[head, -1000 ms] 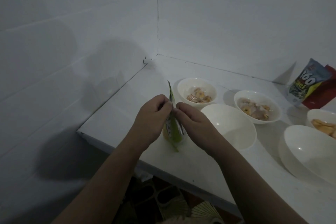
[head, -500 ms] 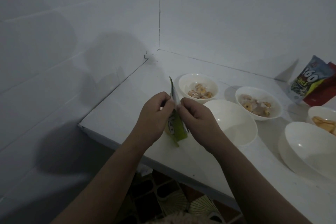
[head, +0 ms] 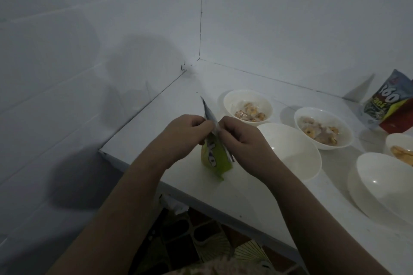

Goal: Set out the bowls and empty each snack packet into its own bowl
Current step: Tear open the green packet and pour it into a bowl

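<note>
A small green snack packet stands upright above the white counter. My left hand and my right hand pinch its top edge from either side, the silver inside of the top showing between them. Just right of my right hand sits an empty white bowl. Behind it are two bowls holding snacks. Another empty bowl sits at the right, and a bowl with yellow chips is cut off by the frame edge.
Two more packets, a grey-blue one and a red one, lean against the back wall at the far right. White tiled walls meet in a corner behind the counter. The counter's front edge runs diagonally, with patterned floor tiles below.
The camera view shifted slightly. Both hands kept their pinch on the packet's top, and the top now looks pulled a little more apart.
</note>
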Available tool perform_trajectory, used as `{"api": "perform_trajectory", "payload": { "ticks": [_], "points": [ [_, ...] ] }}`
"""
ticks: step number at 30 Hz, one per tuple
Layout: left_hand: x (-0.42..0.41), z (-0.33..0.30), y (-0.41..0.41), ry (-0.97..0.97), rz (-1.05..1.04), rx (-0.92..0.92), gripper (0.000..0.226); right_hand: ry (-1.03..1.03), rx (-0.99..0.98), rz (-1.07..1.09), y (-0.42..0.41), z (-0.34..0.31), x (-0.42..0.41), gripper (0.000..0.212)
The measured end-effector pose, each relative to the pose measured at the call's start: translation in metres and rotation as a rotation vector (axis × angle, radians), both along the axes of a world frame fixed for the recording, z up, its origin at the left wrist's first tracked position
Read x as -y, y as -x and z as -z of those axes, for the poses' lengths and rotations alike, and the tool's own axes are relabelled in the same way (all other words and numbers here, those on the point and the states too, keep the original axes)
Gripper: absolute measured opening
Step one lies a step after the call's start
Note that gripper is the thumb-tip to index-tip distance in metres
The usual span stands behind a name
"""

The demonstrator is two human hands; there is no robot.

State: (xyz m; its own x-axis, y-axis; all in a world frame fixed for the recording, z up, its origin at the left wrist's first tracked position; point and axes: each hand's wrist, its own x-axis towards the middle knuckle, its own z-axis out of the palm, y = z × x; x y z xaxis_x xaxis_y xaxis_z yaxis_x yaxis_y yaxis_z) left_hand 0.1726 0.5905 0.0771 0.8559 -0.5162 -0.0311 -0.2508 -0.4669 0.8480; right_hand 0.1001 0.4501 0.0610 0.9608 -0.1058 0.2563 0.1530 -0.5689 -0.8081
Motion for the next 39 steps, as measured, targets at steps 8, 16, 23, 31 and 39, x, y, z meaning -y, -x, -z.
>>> {"api": "perform_trajectory", "payload": {
  "ticks": [8, 16, 23, 31, 39],
  "points": [
    [-0.002, 0.013, -0.003, 0.136, -0.014, 0.042, 0.04, -0.2, 0.012, 0.207, 0.0, 0.017, 0.003, 0.028],
    [-0.001, 0.009, -0.007, 0.182, -0.118, 0.32, 0.039, -0.382, 0.121, 0.409, -0.001, 0.005, 0.014, 0.023],
    [0.013, 0.012, -0.002, 0.297, -0.121, 0.159, 0.034, -0.185, 0.205, 0.359, 0.004, -0.001, 0.015, 0.024],
    [0.017, 0.055, -0.03, 0.198, -0.333, -0.458, 0.04, -0.205, 0.264, 0.266, 0.007, -0.02, 0.022, 0.027],
    [0.028, 0.069, -0.04, 0.685, -0.452, -0.746, 0.032, -0.154, 0.217, 0.143, 0.009, -0.017, 0.023, 0.025]
  ]
}}
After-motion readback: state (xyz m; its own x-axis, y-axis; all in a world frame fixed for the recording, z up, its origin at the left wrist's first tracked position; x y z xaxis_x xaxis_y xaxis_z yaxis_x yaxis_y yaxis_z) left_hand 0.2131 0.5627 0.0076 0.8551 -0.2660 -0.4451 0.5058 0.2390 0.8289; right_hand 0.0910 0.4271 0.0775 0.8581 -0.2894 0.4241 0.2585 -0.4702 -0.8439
